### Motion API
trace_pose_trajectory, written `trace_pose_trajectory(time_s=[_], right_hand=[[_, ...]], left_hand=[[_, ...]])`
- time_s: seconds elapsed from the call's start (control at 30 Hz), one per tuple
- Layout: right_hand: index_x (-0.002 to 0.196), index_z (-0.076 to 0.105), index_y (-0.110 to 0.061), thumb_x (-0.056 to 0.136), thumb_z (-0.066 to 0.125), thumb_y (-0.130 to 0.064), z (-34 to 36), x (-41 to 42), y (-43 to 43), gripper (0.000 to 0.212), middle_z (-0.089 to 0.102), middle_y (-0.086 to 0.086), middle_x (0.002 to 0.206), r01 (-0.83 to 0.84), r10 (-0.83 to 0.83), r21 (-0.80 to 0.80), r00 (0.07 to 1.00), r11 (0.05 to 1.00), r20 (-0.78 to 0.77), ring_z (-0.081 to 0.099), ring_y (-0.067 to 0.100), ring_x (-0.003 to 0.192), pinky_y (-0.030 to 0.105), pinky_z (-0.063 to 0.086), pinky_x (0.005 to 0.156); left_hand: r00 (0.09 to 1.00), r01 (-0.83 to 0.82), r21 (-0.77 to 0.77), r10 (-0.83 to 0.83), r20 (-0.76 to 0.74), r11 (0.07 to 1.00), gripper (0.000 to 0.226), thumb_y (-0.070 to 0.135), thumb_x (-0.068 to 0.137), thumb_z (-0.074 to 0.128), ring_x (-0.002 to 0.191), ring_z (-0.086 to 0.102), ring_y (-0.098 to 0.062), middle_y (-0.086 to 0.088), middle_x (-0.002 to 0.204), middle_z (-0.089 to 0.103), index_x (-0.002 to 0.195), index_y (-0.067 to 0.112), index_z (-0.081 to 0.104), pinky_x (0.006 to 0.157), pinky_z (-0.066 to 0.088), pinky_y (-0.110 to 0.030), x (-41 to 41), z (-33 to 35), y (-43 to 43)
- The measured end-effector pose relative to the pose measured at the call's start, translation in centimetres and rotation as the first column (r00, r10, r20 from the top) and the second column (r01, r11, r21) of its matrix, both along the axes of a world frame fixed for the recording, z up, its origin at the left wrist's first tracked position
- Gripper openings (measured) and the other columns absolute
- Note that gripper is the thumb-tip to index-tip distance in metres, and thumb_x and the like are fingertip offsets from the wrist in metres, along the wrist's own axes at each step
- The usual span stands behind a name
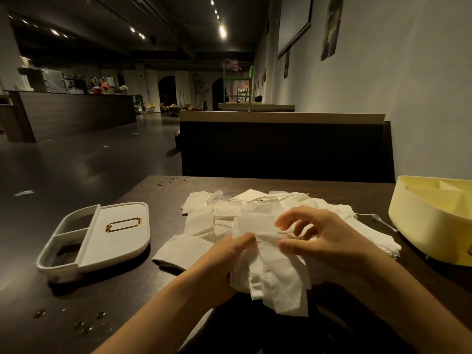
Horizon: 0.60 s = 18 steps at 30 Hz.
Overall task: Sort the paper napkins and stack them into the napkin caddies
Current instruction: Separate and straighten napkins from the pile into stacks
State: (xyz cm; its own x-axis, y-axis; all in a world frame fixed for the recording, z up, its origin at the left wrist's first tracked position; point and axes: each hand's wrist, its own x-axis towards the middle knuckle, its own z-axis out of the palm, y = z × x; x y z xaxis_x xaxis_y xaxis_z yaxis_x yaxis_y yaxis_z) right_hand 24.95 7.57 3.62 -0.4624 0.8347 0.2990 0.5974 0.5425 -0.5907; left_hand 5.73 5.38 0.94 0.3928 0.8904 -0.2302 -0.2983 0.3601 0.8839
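The left hand (224, 261) is gripping a bunch of napkins (277, 279), fingers curled round it. The right hand (329, 238) is pinching its top sheet, other fingers spread.

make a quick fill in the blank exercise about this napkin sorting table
The left hand and right hand both hold a bunch of napkins that are ____ in colour.
The flat lid left of the napkin pile has a ____ handle.
The open caddy on the right is ____.
Missing words: white; gold; yellow.
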Motion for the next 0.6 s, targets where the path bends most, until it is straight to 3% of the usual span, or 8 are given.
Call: trace_pose_trajectory(time_s=[0.1, 0.2, 0.3, 0.37, 0.5, 0.6], right_hand=[[0.084, 0.065, -0.028, 0.087, 0.063, -0.021, -0.3, -0.6, -0.1, 0.007, 0.061, -0.014, 0.090, 0.037, -0.037, 0.081, 0.999, 0.996, -0.008, 0.057, 0.001, 0.081, 0.013, 0.049, 0.068], [0.083, 0.065, -0.022, 0.088, 0.061, -0.019, -0.1, -0.4, 0.0, 0.007, 0.063, -0.011, 0.087, 0.062, -0.055, 0.058, 0.992, 0.996, -0.110, 0.060, 0.005, 0.082, 0.015, 0.050, 0.066], [0.090, 0.062, -0.028, 0.085, 0.065, -0.030, 0.1, -0.1, 0.0, 0.006, 0.062, -0.013, 0.091, 0.036, -0.034, 0.017, 0.993, 0.999, -0.116, 0.059, 0.004, 0.082, 0.016, 0.050, 0.066], [0.094, 0.061, -0.032, 0.083, 0.066, -0.035, -0.2, -0.3, -0.1, 0.013, 0.059, -0.014, 0.097, 0.015, -0.016, -0.008, 1.000, 1.000, -0.011, 0.057, 0.006, 0.084, 0.018, 0.051, 0.069], [0.078, 0.063, -0.031, 0.084, 0.066, -0.024, -0.1, -0.5, -0.2, 0.010, 0.059, -0.007, 0.094, 0.044, -0.043, 0.044, 0.999, 0.998, -0.018, 0.056, 0.010, 0.082, 0.021, 0.051, 0.071], [0.080, 0.066, -0.024, 0.086, 0.063, -0.020, 0.0, -0.3, -0.1, 0.009, 0.063, -0.008, 0.086, 0.053, -0.048, 0.049, 0.995, 0.997, -0.086, 0.059, 0.009, 0.079, 0.023, 0.051, 0.069]], left_hand=[[1.000, 0.027, 0.012, -0.027, 0.014, 1.000, 0.030, 0.013, 0.089, 0.056, 0.087, 0.071, -0.027, -0.014, 0.102, 0.072, 0.119, 0.009, 0.057, 0.065, 0.057, -0.033, 0.0, -0.3, 0.3], [0.998, 0.054, 0.022, -0.055, 0.036, 0.998, 0.025, 0.012, 0.090, 0.054, 0.080, 0.072, -0.026, -0.015, 0.096, 0.073, 0.114, 0.010, 0.060, 0.063, 0.059, -0.032, -0.2, -0.2, 0.2], [1.000, 0.013, 0.077, -0.014, 0.004, 0.997, 0.035, 0.017, 0.091, 0.055, 0.101, 0.066, -0.034, -0.020, 0.113, 0.067, 0.124, 0.007, 0.054, 0.083, 0.057, -0.044, -0.5, -1.1, 0.7], [0.995, -0.014, 0.140, 0.028, -0.099, 0.990, 0.045, 0.031, 0.088, 0.059, 0.120, 0.053, -0.040, -0.021, 0.128, 0.057, 0.127, 0.008, 0.052, 0.101, 0.042, -0.056, -0.7, -2.0, 1.3], [0.993, -0.019, 0.162, 0.038, -0.115, 0.987, 0.043, 0.034, 0.088, 0.061, 0.121, 0.053, -0.037, -0.019, 0.130, 0.056, 0.124, 0.012, 0.054, 0.104, 0.039, -0.055, -0.7, -2.2, 1.4], [0.992, 0.026, 0.167, -0.004, -0.126, 0.986, 0.037, 0.033, 0.088, 0.061, 0.118, 0.057, -0.033, -0.015, 0.128, 0.060, 0.120, 0.015, 0.058, 0.103, 0.042, -0.051, -1.0, -2.3, 1.5]])
